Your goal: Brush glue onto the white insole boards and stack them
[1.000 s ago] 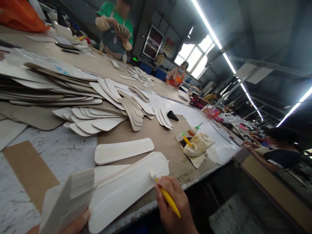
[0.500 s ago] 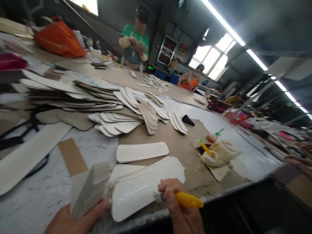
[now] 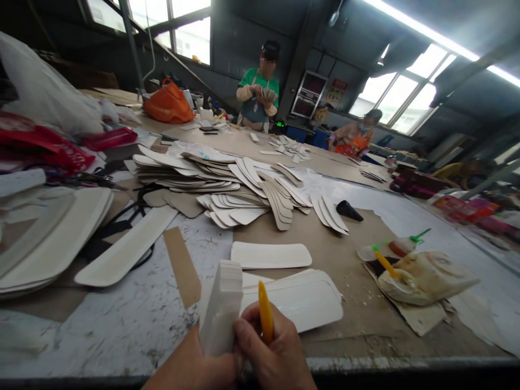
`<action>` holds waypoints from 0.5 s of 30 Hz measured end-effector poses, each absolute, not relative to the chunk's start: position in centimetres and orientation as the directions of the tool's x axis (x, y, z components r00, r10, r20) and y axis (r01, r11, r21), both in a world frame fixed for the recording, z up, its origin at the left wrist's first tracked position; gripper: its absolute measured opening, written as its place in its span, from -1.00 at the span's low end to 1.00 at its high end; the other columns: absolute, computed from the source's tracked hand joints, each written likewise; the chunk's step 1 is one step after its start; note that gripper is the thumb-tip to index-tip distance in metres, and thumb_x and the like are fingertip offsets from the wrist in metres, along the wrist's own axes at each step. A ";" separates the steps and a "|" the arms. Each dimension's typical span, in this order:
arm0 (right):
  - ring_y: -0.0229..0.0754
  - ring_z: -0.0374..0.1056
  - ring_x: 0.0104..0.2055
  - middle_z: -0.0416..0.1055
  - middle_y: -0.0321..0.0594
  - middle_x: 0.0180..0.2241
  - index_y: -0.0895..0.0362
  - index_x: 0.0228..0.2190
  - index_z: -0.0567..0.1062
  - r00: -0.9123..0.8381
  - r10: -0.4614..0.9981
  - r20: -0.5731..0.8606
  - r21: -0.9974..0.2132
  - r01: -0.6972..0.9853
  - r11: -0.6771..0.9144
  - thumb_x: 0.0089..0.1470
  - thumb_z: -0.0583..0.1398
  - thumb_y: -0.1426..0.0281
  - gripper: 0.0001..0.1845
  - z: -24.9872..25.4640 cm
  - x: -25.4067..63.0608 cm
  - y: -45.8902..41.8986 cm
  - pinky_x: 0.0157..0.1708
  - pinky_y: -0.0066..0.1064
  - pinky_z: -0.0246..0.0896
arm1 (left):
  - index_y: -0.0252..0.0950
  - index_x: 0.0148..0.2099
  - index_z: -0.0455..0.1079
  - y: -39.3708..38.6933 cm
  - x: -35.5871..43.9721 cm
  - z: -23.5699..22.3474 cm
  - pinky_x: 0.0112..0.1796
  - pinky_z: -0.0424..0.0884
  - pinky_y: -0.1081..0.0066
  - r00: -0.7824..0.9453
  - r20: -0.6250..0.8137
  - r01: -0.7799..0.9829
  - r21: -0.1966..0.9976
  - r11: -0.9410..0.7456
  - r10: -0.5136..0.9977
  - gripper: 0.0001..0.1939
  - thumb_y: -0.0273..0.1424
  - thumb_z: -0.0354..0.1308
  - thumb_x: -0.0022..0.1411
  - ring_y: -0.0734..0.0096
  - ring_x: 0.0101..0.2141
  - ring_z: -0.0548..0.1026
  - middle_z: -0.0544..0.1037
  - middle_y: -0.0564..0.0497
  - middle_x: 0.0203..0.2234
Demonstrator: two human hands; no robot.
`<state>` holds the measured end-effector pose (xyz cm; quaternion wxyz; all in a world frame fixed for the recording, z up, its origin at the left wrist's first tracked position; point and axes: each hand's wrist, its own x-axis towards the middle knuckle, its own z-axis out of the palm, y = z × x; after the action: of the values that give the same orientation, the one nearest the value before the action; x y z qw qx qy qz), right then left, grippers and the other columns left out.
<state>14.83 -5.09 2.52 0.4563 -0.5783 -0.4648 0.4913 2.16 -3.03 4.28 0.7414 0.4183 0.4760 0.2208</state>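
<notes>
Dark wall [image 3: 231, 40], bright windows [image 3: 402, 93], tube light [image 3: 424, 28]

Yellow handle [image 3: 265, 311] in the right grip [image 3: 278, 346]

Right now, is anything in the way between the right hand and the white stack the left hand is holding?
Nothing visible. The right hand, gripping a yellow handle, is close beside the white stack in the left hand. Whether it touches the stack, I cannot tell.
</notes>
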 end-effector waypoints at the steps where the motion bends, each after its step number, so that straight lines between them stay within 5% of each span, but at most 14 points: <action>1: -0.35 0.10 -0.58 0.17 -0.45 -0.62 0.12 -0.49 0.38 0.083 0.983 -0.163 -0.984 0.058 -0.168 -0.11 0.27 0.26 -0.78 2.6 15.0 -5.1 -0.56 -0.52 0.06 | -0.31 -0.59 0.38 -3.1 2.3 4.2 -0.59 0.09 0.50 0.439 -0.512 0.058 0.836 0.546 0.738 -0.78 -0.27 0.30 -0.17 0.56 -0.69 0.23 0.31 0.12 -0.80; 7: -0.36 0.10 -0.63 0.16 -0.46 -0.67 0.10 -0.58 0.30 -0.009 0.983 -0.183 -0.980 -0.074 -0.183 -0.13 0.29 0.14 -0.65 2.2 15.4 -5.3 -0.63 -0.54 0.06 | -0.32 -0.47 0.42 -3.5 3.1 4.1 -0.62 0.12 0.50 0.461 -0.499 0.049 0.840 0.541 0.733 -0.78 -0.30 0.21 -0.22 0.56 -0.71 0.26 0.39 0.10 -0.74; 15: -0.29 0.18 -0.51 0.27 -0.35 -0.59 0.14 -0.57 0.40 0.172 0.985 0.002 -0.974 0.224 -0.037 0.06 0.17 0.10 -0.61 2.1 17.2 -5.9 -0.48 -0.47 0.11 | -0.37 -0.55 0.45 -4.3 2.5 2.2 -0.58 0.28 0.49 0.481 -0.509 -0.102 0.776 0.622 0.714 -0.59 -0.07 0.35 -0.17 0.42 -0.65 0.45 0.51 -0.01 -0.68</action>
<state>17.21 -5.88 2.10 0.4761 -0.5992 -0.5045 0.3996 2.48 -4.31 2.19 0.7866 0.3490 0.4385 0.2592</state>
